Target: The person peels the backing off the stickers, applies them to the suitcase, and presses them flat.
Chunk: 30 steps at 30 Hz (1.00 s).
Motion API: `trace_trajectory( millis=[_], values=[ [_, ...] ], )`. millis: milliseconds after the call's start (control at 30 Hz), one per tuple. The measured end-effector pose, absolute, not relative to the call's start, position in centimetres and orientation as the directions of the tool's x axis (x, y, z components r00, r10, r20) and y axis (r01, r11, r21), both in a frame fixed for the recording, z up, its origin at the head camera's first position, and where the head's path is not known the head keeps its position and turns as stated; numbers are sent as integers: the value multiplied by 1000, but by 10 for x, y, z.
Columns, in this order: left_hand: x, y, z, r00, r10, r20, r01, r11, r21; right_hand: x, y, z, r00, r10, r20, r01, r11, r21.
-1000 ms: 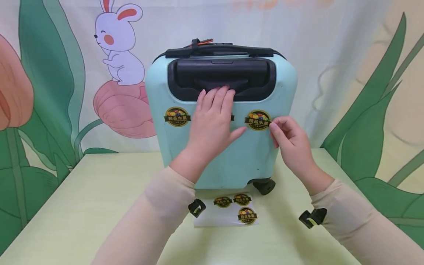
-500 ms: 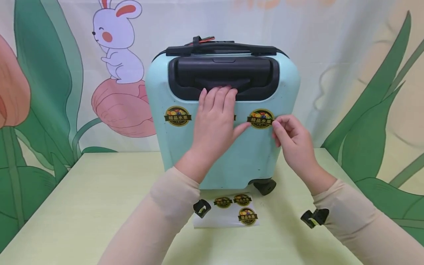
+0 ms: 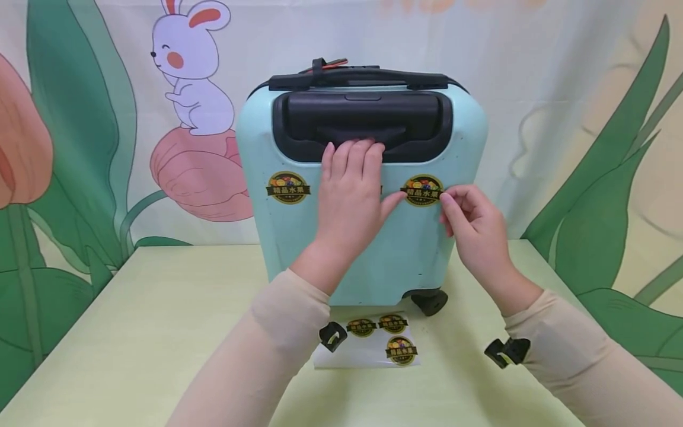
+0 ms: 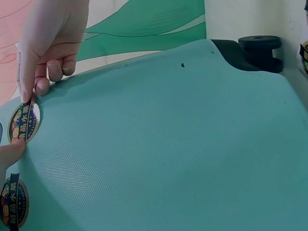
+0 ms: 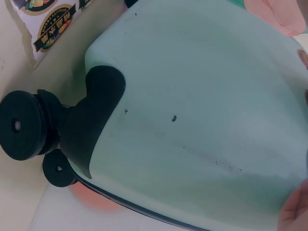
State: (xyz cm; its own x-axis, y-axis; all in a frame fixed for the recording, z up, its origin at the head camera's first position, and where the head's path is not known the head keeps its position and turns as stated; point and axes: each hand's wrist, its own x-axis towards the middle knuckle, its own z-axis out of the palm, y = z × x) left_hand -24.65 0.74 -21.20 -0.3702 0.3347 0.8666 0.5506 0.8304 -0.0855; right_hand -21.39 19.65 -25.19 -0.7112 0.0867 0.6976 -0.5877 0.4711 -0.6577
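suitcase (image 3: 395,246), pale turquoise, stands upright on the light yellow table (image 3: 160,320) in front of me, its black handle panel (image 3: 363,110) facing me. my two hands are apart on its front. with the thumb and forefinger of my right hand (image 3: 475,222) i pinch the right end of the dark band on a round fruit sticker (image 3: 423,190), which sits below the panel's right end. my left hand (image 3: 352,201) lies against the shell with its fingers straight, their tips reaching the panel's lower edge, and its thumb stretches out to touch the sticker's left end. i can't tell whether that sticker lies wholly flat.

a matching left sticker (image 3: 288,188) is on the other side of my left hand, and a middle sticker (image 4: 14,202) is mostly covered by that hand from above, though it shows in the left wrist view. below the suitcase, a white sheet (image 3: 347,356) on the table bears three more stickers (image 3: 401,350), near a black wheel (image 3: 433,302). behind, a cloth backdrop (image 3: 373,29) shows a white rabbit (image 3: 192,71) on a pink bud.
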Motion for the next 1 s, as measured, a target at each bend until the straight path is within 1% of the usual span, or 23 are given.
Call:
trace_trajectory(
  millis=[133, 267, 467, 567, 633, 767, 1000],
  values=[
    [-247, 9, -212, -355, 313, 881, 552, 831, -73, -214, 196, -252, -699, 93, 709, -587, 491, -644],
    [-247, 10, -212, -342, 311, 887, 536, 840, -88, -214, 196, -252, -685, 92, 723, -591, 511, -625],
    [-248, 10, -212, -355, 316, 880, 516, 851, -98, -215, 195, -250, -667, 89, 740, -601, 523, -604],
    [-249, 9, -213, -359, 313, 879, 530, 844, -84, -216, 195, -249, -663, 86, 744, -600, 535, -596],
    [-249, 9, -213, -352, 303, 886, 542, 838, -71, -216, 195, -248, -648, 79, 758, -600, 560, -571],
    [-250, 8, -213, -338, 289, 896, 545, 836, -64, -217, 196, -246, -590, 53, 805, -609, 626, -487],
    [-250, 8, -215, -346, 328, 879, 543, 834, -97, -216, 201, -244, -467, 5, 884, -578, 755, -309]
  ],
)
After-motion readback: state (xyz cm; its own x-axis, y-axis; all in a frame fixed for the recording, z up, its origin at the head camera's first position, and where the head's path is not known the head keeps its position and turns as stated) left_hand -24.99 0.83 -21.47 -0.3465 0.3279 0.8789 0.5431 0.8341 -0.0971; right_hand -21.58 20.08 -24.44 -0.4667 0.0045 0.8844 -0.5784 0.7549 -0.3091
